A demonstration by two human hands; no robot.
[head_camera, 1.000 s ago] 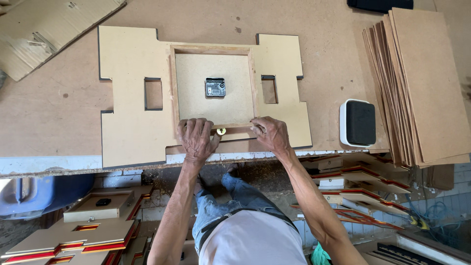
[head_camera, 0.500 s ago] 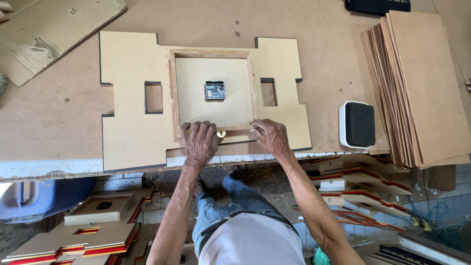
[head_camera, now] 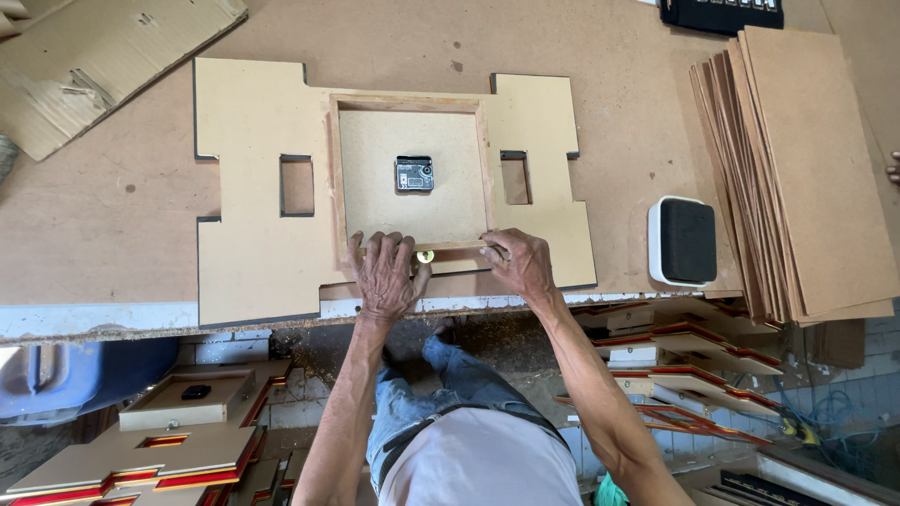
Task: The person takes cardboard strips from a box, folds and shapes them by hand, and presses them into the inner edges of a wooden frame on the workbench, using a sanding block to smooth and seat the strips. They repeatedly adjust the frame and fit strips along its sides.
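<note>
- A person's left hand (head_camera: pixel 386 276) is lying flat, fingers spread and palm down, pressing on the near rail of a square wooden frame (head_camera: pixel 410 101).
- The right hand (head_camera: pixel 518 263) is resting just beside it on the same rail, fingers curled loosely over the frame's near right corner; neither hand is gripping anything, both are pressing down.
- A small brass fitting (head_camera: pixel 425 256) is showing between the two hands, touching the rail.
- The frame is sitting on a pale cut-out board (head_camera: pixel 248 234) that is spreading out to either side of the hands, with a rectangular slot beyond each hand.
- A small black clock movement (head_camera: pixel 413 174) is sitting in the middle of the frame's panel, just beyond the fingertips.
- The board is lying at the near edge of a brown worktop (head_camera: pixel 112 215), directly above the person's knees.
- A white-rimmed black pad (head_camera: pixel 685 241) is lying on the worktop to the right of the right hand, near but apart from it.
- A fanned stack of thin boards (head_camera: pixel 806 169) is lying farther right, beyond the pad.
- A piece of cardboard (head_camera: pixel 103 56) is lying well beyond the left hand, at the far left.
- Finished red-edged pieces (head_camera: pixel 675 361) are stacked below the worktop, under the right forearm.
</note>
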